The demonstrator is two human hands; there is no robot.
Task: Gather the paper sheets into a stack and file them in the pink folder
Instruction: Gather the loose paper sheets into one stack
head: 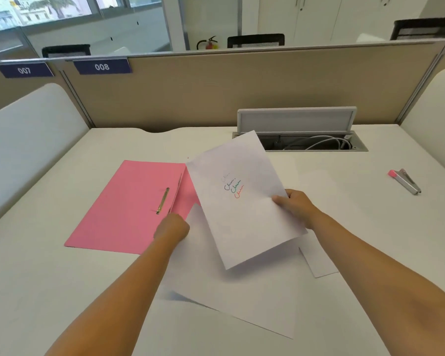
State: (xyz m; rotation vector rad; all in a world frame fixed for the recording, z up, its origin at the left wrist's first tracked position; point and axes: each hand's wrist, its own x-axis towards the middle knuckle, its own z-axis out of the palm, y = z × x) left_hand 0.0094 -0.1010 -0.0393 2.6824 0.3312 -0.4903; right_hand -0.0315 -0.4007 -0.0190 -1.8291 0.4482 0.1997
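Observation:
The pink folder [123, 211] lies open on the white desk, left of centre, with a gold fastener [163, 201] near its spine. My right hand [294, 205] pinches the right edge of a white sheet [242, 209] with coloured scribbles, held tilted above the desk. My left hand [171, 227] is closed on the left edge of a second white sheet [231, 296] that lies lower, over the folder's right part. A third sheet [319, 263] pokes out flat on the desk beneath the held one.
A pink-capped marker and a grey pen [405, 181] lie at the right. An open cable hatch [308, 142] with white cables sits at the back, under its raised lid. Beige partitions wall the desk behind and at both sides.

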